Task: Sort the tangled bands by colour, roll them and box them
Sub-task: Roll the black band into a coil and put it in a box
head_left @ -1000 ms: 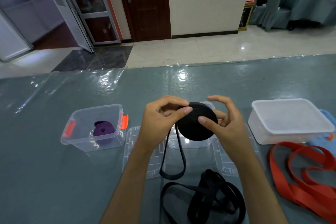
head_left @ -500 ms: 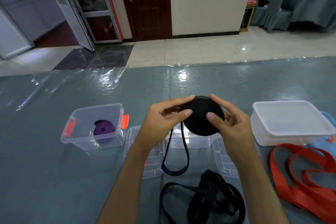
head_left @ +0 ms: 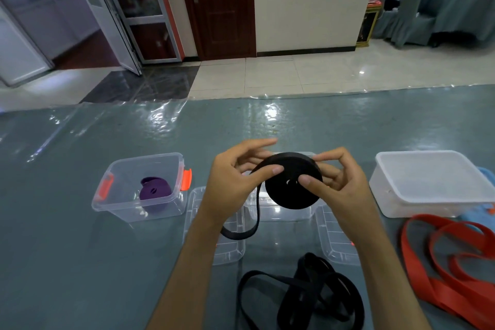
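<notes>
Midway above the table (head_left: 80, 262), a person holds a tightly wound black roll (head_left: 293, 182) between both hands, lifted clear of the surface. The left hand (head_left: 233, 182) grips the roll's left edge, its thumb pressed against the near flat face and its fingers curled behind. The right hand (head_left: 340, 185) clasps the right side, thumb planted near the centre of the face and fingertips wrapped over the top rim. Both hands are closed on the roll, held apart only by its width.

A loose black tail (head_left: 251, 222) drops from the roll's left edge, beneath the left hand, and loops down over a clear lid (head_left: 230, 249) lying on the table. An open clear box (head_left: 289, 211) sits directly behind and below the roll, a second clear lid (head_left: 337, 244) beside it on the right.

To the left, a clear box with orange latches (head_left: 142, 187) holds a rolled purple band (head_left: 155, 191). A tangle of black bands (head_left: 308, 297) lies near the table's front edge, between the forearms. Red bands (head_left: 455, 257) sprawl at the right, just in front of a white lidded container (head_left: 431, 182).
</notes>
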The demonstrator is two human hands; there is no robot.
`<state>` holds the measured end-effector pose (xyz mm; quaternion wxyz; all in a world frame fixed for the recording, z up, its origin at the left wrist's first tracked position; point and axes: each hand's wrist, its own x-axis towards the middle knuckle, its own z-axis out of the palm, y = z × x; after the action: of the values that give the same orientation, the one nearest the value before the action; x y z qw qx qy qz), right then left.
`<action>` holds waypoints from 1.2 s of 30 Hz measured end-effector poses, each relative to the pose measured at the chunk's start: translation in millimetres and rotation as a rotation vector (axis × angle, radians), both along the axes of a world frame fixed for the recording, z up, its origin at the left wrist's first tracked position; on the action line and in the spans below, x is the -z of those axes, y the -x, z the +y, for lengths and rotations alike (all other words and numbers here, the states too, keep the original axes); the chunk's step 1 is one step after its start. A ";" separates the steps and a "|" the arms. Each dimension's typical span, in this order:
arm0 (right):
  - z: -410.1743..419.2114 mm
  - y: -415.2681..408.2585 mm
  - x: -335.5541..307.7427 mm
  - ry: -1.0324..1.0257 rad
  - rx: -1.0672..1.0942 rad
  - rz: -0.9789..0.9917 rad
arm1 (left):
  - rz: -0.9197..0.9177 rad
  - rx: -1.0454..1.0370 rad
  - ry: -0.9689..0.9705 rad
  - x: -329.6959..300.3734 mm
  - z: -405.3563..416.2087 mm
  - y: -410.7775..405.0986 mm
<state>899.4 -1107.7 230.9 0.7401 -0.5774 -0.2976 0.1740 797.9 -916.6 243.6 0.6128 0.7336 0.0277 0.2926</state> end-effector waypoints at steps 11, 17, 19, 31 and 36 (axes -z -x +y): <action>3.0 -1.1 -5.3 -0.008 -0.003 0.025 | -0.046 -0.026 0.032 1.5 -5.6 -2.6; -0.4 -5.6 0.8 -0.037 0.095 -0.035 | 0.006 0.081 0.060 5.0 -4.0 -10.8; -1.7 -4.1 -0.3 -0.028 0.085 0.013 | -0.033 0.031 0.069 6.0 -5.1 -11.6; 3.2 -9.6 -1.6 0.013 0.058 0.005 | -0.004 -0.039 0.080 4.4 2.8 -12.9; 0.3 -12.8 4.8 -0.013 0.098 -0.063 | 0.120 0.083 0.105 6.8 8.1 -11.0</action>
<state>912.2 -1107.4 226.2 0.7419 -0.5915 -0.2932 0.1173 808.9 -908.5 236.7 0.6591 0.7172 0.0493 0.2208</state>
